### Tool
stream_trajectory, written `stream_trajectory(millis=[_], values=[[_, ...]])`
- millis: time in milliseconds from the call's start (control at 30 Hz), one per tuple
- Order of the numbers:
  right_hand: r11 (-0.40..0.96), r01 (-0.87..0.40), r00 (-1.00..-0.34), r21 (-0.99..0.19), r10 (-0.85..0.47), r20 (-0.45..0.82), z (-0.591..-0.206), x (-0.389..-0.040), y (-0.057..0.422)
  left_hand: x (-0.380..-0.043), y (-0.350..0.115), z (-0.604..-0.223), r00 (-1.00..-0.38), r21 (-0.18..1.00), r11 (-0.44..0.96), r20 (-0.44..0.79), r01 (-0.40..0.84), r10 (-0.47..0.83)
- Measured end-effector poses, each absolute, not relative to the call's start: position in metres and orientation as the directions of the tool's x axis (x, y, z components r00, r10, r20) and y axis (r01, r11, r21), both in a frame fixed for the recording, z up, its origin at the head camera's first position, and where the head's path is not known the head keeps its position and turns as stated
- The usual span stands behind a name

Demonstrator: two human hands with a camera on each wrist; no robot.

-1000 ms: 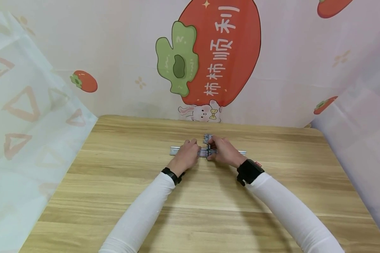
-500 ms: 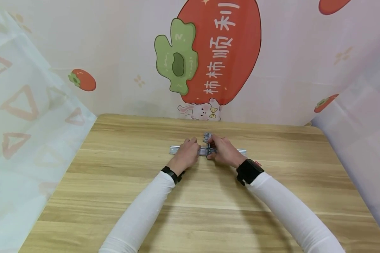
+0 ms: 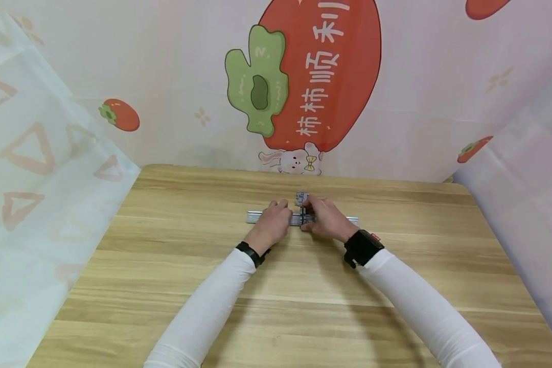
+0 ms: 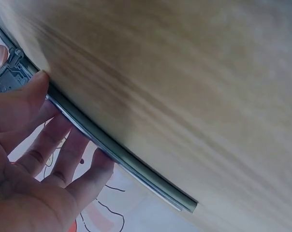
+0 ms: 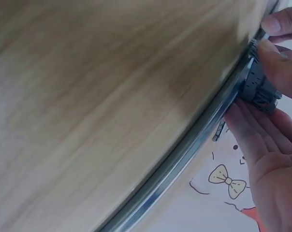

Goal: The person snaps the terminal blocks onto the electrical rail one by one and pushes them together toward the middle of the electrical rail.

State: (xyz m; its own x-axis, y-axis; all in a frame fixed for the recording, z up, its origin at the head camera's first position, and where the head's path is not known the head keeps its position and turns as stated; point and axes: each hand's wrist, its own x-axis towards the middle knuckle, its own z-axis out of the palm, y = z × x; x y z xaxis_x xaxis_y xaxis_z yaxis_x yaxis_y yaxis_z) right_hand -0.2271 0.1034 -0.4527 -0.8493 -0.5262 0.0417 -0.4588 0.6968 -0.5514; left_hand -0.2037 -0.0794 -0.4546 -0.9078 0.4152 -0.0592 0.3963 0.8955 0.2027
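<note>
A metal DIN rail [image 3: 254, 217] lies lengthwise across the table, its middle partly hidden by the hands. My left hand [image 3: 270, 225] grips the rail left of centre; the left wrist view has the thumb on the near edge and the fingers [image 4: 73, 150] along the far edge. Just right of it, my right hand [image 3: 327, 221] pinches a grey terminal block [image 5: 256, 87] between thumb and fingers. This block sits across the rail, close to the left thumb. Behind the rail lies another grey piece [image 3: 301, 198], similar in look, partly covered by the right fingers.
The wooden table [image 3: 276, 306] ends at a printed cloth backdrop [image 3: 175, 133] not far behind the rail. Cloth side walls [image 3: 50, 214] stand to the left and right. The rail's right end [image 3: 352, 221] shows beyond the right hand.
</note>
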Motion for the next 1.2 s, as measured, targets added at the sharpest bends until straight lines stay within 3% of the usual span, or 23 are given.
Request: stream_trajectory(millis=[1200], values=[[0.673, -0.434, -0.850, -0.600, -0.526, 0.024, -0.4547, -0.2285, 0.1009, -0.2057, -0.0800, -0.4532, -0.911, 0.227, 0.893, -0.054, 0.388, 0.409]])
